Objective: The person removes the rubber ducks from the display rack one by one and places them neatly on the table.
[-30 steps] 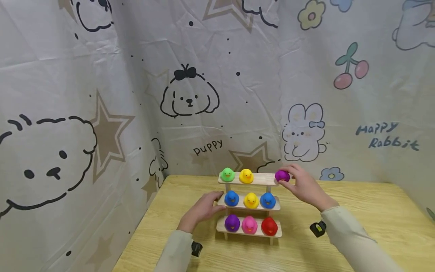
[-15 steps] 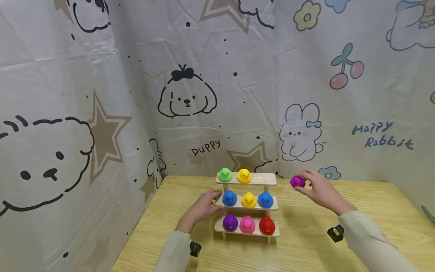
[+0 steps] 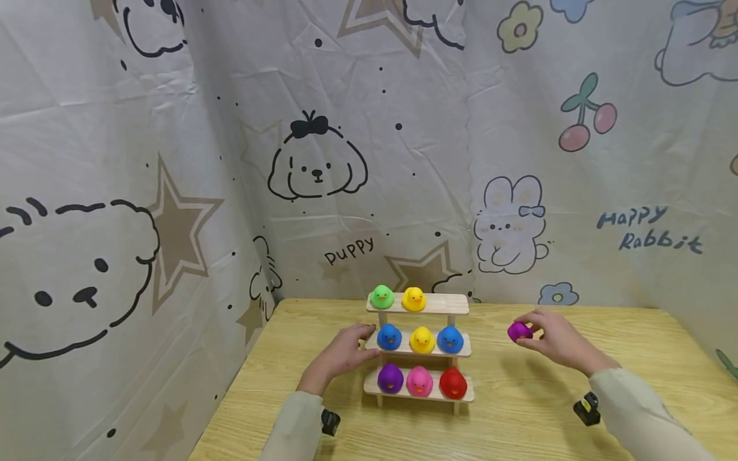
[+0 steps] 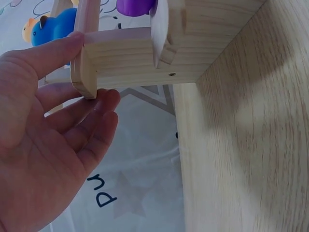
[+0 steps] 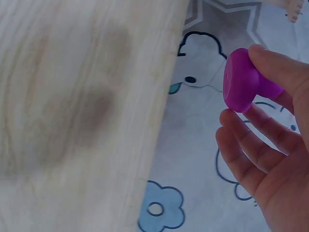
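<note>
From here I see the left hand (image 3: 344, 352) gripping the wooden rack (image 3: 446, 303) at its left end, presumably to steady it; the right hand (image 3: 559, 337) pinches a magenta duck (image 3: 519, 331) above the table (image 3: 513, 416), right of the rack, apparently leaving its base free.

From head: looked forward and down at rack (image 3: 446, 302) from front, farthest off. From left wrist: looked close past rack's left end, rolled sideways, toward curtain (image 4: 149, 169) behind. From right wrist: faced curtain right of rack, close to held purple duck (image 5: 240, 79). From head, shared rack with left wrist, that duck with right.
</note>
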Action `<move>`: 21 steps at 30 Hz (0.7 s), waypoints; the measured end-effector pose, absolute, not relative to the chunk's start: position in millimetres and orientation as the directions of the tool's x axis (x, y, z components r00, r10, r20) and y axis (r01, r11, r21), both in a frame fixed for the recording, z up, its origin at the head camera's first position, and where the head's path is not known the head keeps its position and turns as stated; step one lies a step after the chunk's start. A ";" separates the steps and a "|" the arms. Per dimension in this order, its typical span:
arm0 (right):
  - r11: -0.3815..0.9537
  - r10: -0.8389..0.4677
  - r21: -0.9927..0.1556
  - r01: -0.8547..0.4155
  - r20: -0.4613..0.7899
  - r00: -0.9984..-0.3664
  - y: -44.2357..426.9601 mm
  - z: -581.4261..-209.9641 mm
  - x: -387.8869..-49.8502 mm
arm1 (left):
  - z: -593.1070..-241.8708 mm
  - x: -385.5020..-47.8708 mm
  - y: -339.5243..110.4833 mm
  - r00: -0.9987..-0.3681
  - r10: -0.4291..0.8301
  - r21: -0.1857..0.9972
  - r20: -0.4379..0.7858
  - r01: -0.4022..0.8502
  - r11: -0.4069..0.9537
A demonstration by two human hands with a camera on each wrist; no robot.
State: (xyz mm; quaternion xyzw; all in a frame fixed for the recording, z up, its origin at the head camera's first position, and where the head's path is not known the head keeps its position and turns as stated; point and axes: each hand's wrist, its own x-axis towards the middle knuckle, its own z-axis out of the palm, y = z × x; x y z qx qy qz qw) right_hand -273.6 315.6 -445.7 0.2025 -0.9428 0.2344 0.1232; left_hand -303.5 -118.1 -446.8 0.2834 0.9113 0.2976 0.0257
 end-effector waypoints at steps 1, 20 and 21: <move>0.806 -0.323 -0.400 -0.436 0.319 -0.891 316.5 -447.9 -273.8 | -446.7 -303.7 -118.2 -0.838 0.532 0.560 0.120 0.500 0.661; 0.778 -0.310 -0.504 -0.376 0.212 -0.927 310.0 -486.7 -285.0 | -446.3 -301.1 -118.5 -0.861 0.502 0.589 0.084 0.449 0.672; 0.776 -0.306 -0.511 -0.370 0.209 -0.929 309.1 -488.7 -286.0 | -446.4 -301.1 -118.6 -0.862 0.500 0.587 0.082 0.447 0.675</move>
